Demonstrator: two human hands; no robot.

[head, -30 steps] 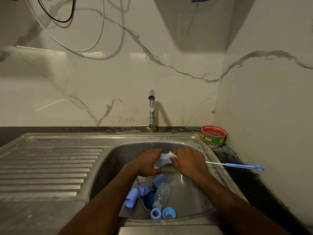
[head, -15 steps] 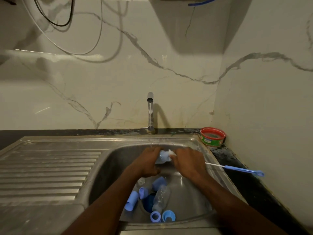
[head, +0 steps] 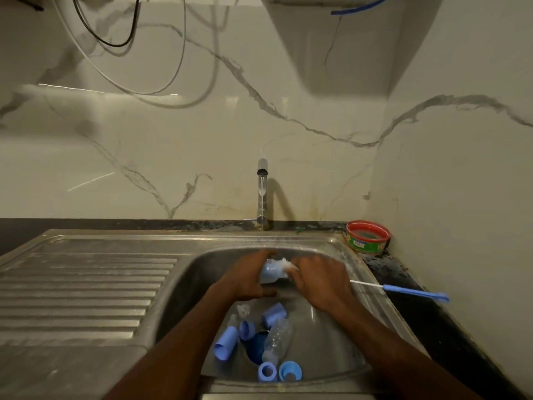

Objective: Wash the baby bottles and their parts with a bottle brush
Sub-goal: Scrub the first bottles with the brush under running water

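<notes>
Steel sink (head: 340, 249) and ribbed drainboard (head: 86, 290) under marble-veined wall (head: 173, 140).

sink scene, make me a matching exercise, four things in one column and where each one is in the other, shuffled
Things
1. bottle brush
2. red tub
3. clear bottle
4. pale blue bottle

Places
A. lying on the bottom of the sink basin
B. on the counter in the back right corner
C. held between left hand and right hand under the tap
D. lying across the sink's right rim, handle over the counter

Pairs: 1-D, 2-B, 3-A, 4-C
</notes>
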